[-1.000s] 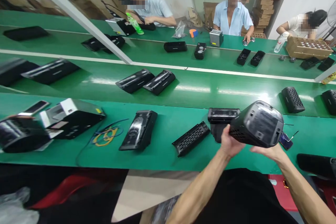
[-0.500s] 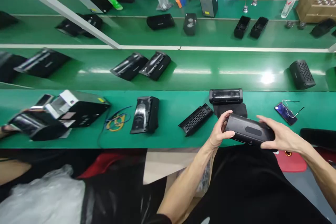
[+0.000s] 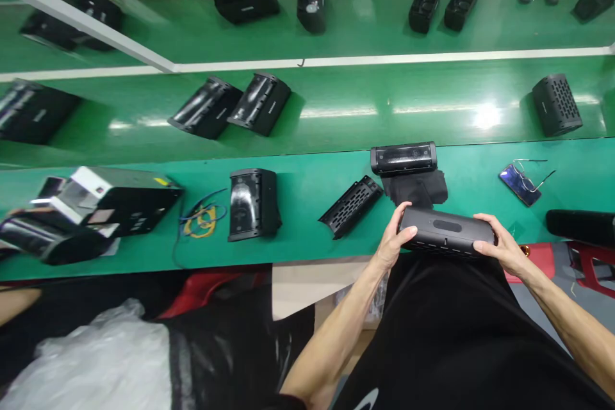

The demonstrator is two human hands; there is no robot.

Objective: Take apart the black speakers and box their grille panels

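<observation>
A black speaker housing [image 3: 446,230] with an oval panel on its face is held between both hands, at the near edge of the green bench. My left hand [image 3: 396,237] grips its left end, thumb on the front. Around its right end close the fingers of my right hand [image 3: 500,243]. Just beyond it lies a black cloth [image 3: 416,189], with a glossy-fronted speaker [image 3: 403,158] behind. To the left of my left hand is a perforated black grille [image 3: 353,206]. The housing's underside is hidden.
A glossy-fronted black speaker [image 3: 254,204] stands farther left, near yellow and blue cables [image 3: 202,221]. Glasses and a phone [image 3: 519,184] lie at right. Beyond the bench, a green conveyor [image 3: 346,109] carries several speakers. A person's hand [image 3: 19,211] shows at far left, beside a boxy machine [image 3: 129,195].
The view has tilted downward and shifted. The housing in my hands has turned to lie more level, its lower edge now showing more. Both hands keep their hold.
</observation>
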